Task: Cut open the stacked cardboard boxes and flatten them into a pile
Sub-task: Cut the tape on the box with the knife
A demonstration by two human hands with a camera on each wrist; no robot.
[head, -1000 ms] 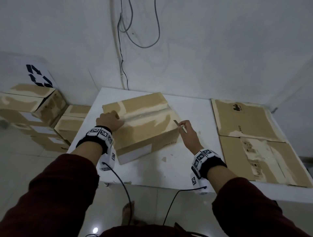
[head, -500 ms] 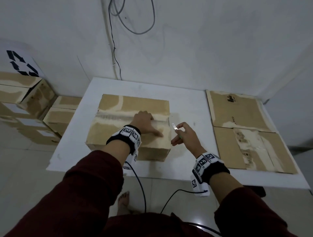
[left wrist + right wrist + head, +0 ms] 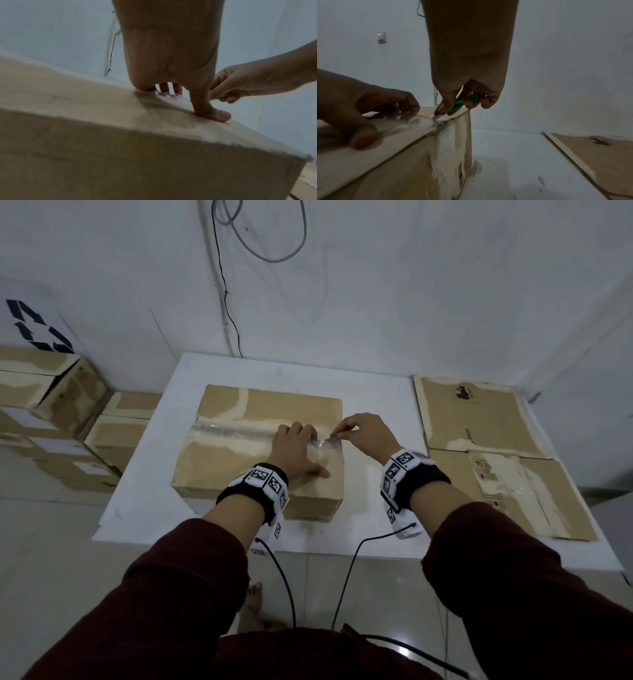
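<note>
On the white desk (image 3: 376, 392) in front of me sits a closed cardboard box (image 3: 239, 460), its top seam covered by a strip of clear tape (image 3: 236, 429) running left to right. I have my left hand (image 3: 297, 450) spread flat on the lid near the box's right end, fingers straight and pressing down beside the seam, thumb stretched toward me along the near flap; it grips nothing. My right hand (image 3: 368, 436) comes in from the right edge of the box, its fingers curled around a small green-handled cutter (image 3: 462, 103), pinching it close to the metal blade. From the right wrist view the blade tip touches the wrinkled tape right at the top right edge of the box, just beside the left fingertips (image 3: 412, 106). From the left wrist view I can see only a sliver of green between the right fingers (image 3: 221, 94), with the blade hidden behind my left thumb. To the right of the box, flattened cardboard sheets (image 3: 479, 446) lie on the desk, apart from the box. Off the desk to my left, more closed boxes (image 3: 51, 412) stand stacked on the floor against the wall, under a recycling sign (image 3: 36, 326). Cables (image 3: 226, 285) hang down the wall behind the desk
</note>
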